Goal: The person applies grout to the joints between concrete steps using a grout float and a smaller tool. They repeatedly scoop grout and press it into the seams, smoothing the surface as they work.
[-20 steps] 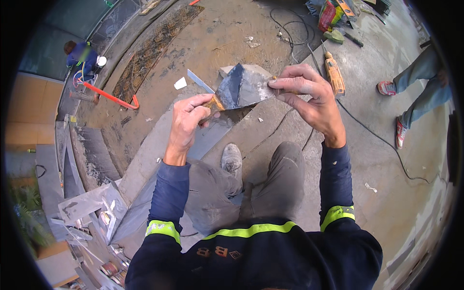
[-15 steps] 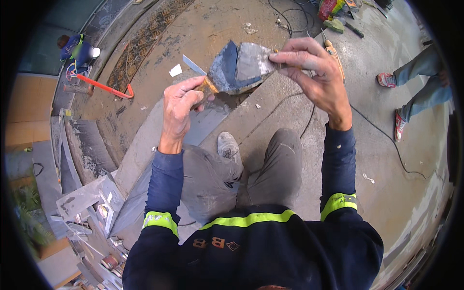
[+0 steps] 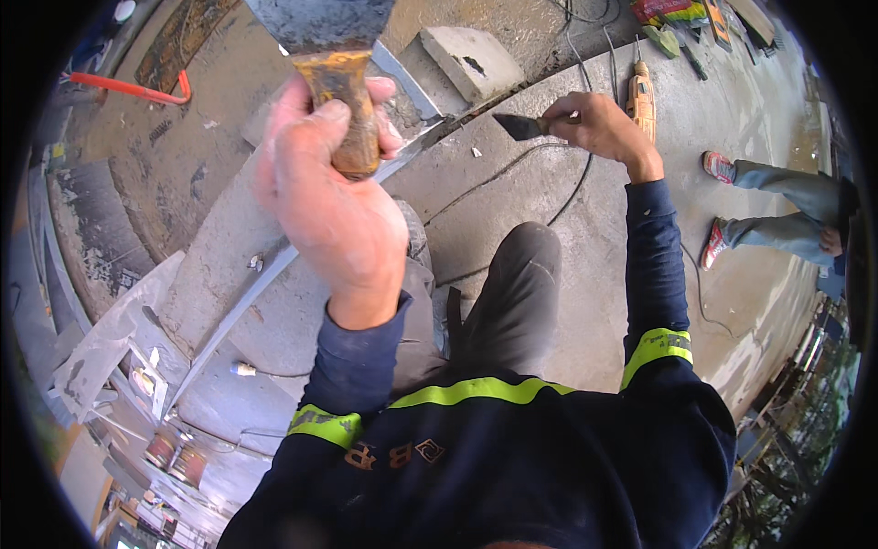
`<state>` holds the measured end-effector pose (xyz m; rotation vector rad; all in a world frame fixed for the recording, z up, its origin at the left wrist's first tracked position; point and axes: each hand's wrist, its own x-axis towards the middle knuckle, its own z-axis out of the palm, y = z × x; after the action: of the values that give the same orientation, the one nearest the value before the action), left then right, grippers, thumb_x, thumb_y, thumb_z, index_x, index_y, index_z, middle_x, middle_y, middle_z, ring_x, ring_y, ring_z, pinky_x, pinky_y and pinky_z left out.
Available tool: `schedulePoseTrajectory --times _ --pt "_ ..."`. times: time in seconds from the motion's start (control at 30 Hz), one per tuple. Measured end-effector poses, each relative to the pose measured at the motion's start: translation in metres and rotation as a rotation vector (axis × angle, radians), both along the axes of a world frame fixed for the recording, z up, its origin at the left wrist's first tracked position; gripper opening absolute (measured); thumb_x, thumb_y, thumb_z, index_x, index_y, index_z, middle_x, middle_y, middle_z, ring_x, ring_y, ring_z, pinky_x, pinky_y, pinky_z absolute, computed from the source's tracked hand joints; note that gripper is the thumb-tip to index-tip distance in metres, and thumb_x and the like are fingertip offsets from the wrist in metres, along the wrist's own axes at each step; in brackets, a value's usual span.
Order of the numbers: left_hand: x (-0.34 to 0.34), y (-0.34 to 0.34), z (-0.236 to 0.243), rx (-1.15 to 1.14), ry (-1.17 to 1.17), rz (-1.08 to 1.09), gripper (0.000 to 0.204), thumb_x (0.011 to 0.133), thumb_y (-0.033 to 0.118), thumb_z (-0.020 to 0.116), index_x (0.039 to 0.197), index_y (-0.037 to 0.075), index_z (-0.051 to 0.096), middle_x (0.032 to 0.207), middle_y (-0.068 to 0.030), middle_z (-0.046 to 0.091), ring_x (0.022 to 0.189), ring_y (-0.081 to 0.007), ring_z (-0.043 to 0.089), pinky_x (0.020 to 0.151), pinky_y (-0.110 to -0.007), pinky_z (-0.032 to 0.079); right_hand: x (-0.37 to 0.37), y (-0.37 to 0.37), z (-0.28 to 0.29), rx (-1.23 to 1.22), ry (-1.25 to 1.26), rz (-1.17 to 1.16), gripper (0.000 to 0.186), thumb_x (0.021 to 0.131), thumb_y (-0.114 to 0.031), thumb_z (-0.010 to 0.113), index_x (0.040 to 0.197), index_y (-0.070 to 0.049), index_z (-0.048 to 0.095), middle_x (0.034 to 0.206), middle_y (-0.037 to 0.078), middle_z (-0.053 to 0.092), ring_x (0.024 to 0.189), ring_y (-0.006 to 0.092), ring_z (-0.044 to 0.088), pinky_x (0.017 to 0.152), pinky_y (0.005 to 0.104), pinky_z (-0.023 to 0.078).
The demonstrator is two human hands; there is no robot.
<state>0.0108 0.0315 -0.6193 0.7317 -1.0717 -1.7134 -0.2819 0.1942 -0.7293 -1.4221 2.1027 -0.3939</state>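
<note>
My left hand is raised close to the camera, closed around the worn wooden handle of a wide putty knife. Its broad, grey-smeared blade points away from me and runs out of the top of the picture. Farther right and lower, my right hand grips a smaller putty knife by the handle, its dark blade pointing left. The two blades are apart. Beyond them, a grey slab lies tilted beside a long gap in the floor.
An orange power tool lies beyond my right hand, with a dark cable across the concrete nearby. Another person's legs stand at the right. A red-orange bent bar is at the far left. Loose grey boards lie lower left.
The two putty knives, whose blades overlapped before, have separated. My left hand has come up toward the camera with the wide one; the right hand's blade has swung lower. The view has shifted.
</note>
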Motion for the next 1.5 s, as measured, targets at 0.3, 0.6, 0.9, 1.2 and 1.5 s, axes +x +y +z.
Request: schedulePoseTrajectory --times 0.3,0.6,0.9,1.2,1.5 --pt "0.029 -0.004 -0.008 0.083 -0.024 0.176 0.04 0.1 0.014 0.053 0.131 -0.01 0.054 0.123 -0.0255 0.064 0.096 -0.0301 0.061 0.075 -0.04 0.049 0.003 0.0 -0.134 0.038 -0.174 -0.185 0.027 0.09 -0.019 0.083 0.113 -0.004 0.077 0.099 0.017 0.082 0.092 0.0293 0.081 0.084 0.0373 0.062" --pt "0.085 0.08 0.027 -0.313 -0.104 0.357 0.043 0.095 0.012 0.058 0.132 -0.011 0.059 0.126 -0.0239 0.062 0.106 -0.0325 0.064 0.08 -0.041 0.049 0.008 -0.012 -0.248 -0.163 -0.293 -0.221 0.034 0.091 -0.024 0.08 0.121 -0.008 0.078 0.104 0.018 0.081 0.097 0.0308 0.078 0.09 0.0397 0.06" --pt "0.1 0.15 0.003 -0.276 -0.451 0.664 0.046 0.096 0.023 0.06 0.128 -0.01 0.061 0.108 -0.0234 0.069 0.083 -0.0268 0.06 0.071 -0.035 0.045 0.02 0.004 -0.268 -0.178 -0.559 -0.452 0.041 0.087 -0.031 0.082 0.122 -0.01 0.078 0.093 0.017 0.078 0.091 0.028 0.077 0.085 0.0399 0.059" --pt "0.086 0.16 0.004 -0.343 -0.37 0.558 0.039 0.099 0.02 0.06 0.126 -0.008 0.063 0.115 -0.0231 0.069 0.085 -0.0272 0.061 0.07 -0.036 0.046 0.039 -0.01 -0.309 -0.287 -0.461 -0.451 0.041 0.09 -0.031 0.081 0.124 -0.01 0.074 0.099 0.021 0.078 0.096 0.0344 0.078 0.086 0.0436 0.059" --pt "0.071 0.167 0.005 -0.338 -0.372 0.569 0.04 0.099 0.018 0.059 0.126 -0.01 0.063 0.116 -0.0236 0.069 0.089 -0.0275 0.062 0.071 -0.036 0.047 0.047 -0.021 -0.315 -0.25 -0.501 -0.436 0.042 0.091 -0.033 0.081 0.124 -0.008 0.074 0.107 0.024 0.079 0.107 0.0392 0.076 0.094 0.0446 0.058"
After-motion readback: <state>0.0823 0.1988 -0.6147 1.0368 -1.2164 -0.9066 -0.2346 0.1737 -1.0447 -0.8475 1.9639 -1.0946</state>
